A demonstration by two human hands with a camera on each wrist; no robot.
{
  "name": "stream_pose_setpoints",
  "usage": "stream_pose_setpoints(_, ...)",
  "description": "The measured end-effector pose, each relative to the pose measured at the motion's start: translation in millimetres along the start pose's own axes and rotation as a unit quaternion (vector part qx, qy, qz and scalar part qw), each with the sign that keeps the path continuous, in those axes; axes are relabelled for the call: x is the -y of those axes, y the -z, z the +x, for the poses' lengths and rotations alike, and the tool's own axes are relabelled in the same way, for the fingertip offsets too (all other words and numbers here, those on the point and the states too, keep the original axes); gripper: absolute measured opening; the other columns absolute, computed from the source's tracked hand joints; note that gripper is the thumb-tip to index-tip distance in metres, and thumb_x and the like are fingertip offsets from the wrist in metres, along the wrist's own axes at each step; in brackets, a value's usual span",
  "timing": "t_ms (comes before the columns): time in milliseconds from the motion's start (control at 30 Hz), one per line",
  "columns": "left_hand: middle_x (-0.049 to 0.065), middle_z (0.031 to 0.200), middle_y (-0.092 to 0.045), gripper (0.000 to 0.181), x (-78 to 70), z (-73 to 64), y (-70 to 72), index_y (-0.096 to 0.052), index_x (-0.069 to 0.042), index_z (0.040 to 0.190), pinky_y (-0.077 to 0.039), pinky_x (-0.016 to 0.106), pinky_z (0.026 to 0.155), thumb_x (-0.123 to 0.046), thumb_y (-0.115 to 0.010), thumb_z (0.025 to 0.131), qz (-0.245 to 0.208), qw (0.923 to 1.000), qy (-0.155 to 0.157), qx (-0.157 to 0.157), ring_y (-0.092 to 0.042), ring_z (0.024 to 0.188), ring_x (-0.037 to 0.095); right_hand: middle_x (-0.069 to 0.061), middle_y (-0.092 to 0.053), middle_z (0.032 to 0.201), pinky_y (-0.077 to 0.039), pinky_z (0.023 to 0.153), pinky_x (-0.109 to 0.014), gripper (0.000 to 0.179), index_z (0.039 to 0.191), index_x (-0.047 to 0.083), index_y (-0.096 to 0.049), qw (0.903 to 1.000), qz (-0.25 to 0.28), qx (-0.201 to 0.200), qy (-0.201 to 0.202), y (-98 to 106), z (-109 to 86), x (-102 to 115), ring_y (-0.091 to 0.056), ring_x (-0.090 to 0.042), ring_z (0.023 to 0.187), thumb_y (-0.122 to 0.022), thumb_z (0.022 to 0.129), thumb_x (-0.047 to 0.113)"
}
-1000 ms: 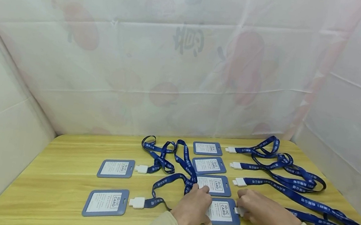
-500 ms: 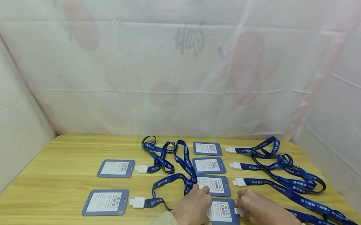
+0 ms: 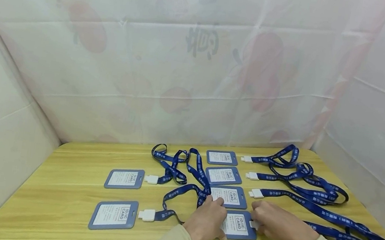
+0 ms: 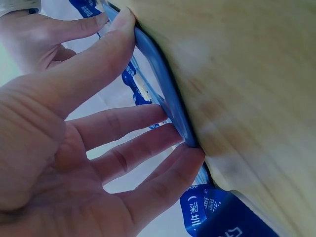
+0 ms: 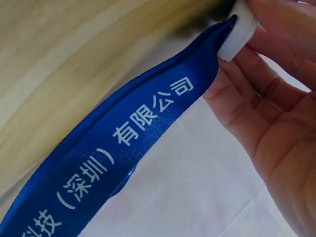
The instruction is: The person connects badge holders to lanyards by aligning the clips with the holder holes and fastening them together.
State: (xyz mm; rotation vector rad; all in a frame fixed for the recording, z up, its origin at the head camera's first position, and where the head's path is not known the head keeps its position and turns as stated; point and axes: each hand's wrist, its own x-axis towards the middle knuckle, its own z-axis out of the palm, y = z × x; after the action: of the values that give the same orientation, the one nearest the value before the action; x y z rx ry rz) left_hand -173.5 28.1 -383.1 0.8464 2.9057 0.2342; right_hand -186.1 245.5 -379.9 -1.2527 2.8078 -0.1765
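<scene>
My left hand (image 3: 204,222) grips the nearest blue ID badge holder (image 3: 238,225) of the middle column, thumb on its near edge, fingers at its left end and far edge. In the left wrist view the holder's blue rim (image 4: 163,71) lies between thumb and fingertips, close to the table. With thumb and fingers my right hand (image 3: 282,226) pinches a white plastic lanyard clip (image 5: 238,34), which meets the slotted end of that holder. Whether the clip is through the slot is hidden by the fingers. From the clip a dark blue printed lanyard (image 5: 118,138) runs off rightward.
Three more badge holders (image 3: 223,175) lie behind in the same column, with lanyards (image 3: 295,174) to their right, clips apart from them. At left lie two holders (image 3: 113,215), their lanyard clips (image 3: 146,215) just short of them. Fabric walls (image 3: 198,76) stand around the wooden table (image 3: 58,183).
</scene>
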Motion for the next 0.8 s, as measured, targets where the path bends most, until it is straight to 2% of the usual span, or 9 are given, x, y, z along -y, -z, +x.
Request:
stream_pose_setpoints(367, -0.004, 0.112, -0.065, 0.042, 0.7, -0.5, 0.5, -0.081, -0.015, 0.095, -0.052, 0.025, 0.085, -0.040, -0.094, 0.065, -0.008, 1.0000, 0.002, -0.002, -0.053, 0.094, 0.018, 0.004, -0.059, 0.081, -0.048, 0.056, -0.016, 0.018, 0.093, 0.005, -0.079, 0.9998, 0.003, 0.017, -0.013, 2.6, 1.2, 1.7, -0.046, 0.001, 0.066, -0.084, 0.077, -0.003)
stream_pose_setpoints(800, -0.004, 0.110, -0.064, 0.041, 0.4, -0.6, 0.7, -0.081, -0.014, 0.094, -0.052, 0.025, 0.083, -0.039, -0.095, 0.065, -0.016, 0.9999, 0.005, 0.000, -0.051, 0.093, 0.017, 0.003, -0.059, 0.081, -0.049, 0.057, -0.016, 0.019, 0.092, 0.004, -0.078, 0.9998, -0.006, 0.010, -0.017, 1.8, 1.4, 3.9, -0.045, 0.001, 0.066, -0.084, 0.076, -0.005)
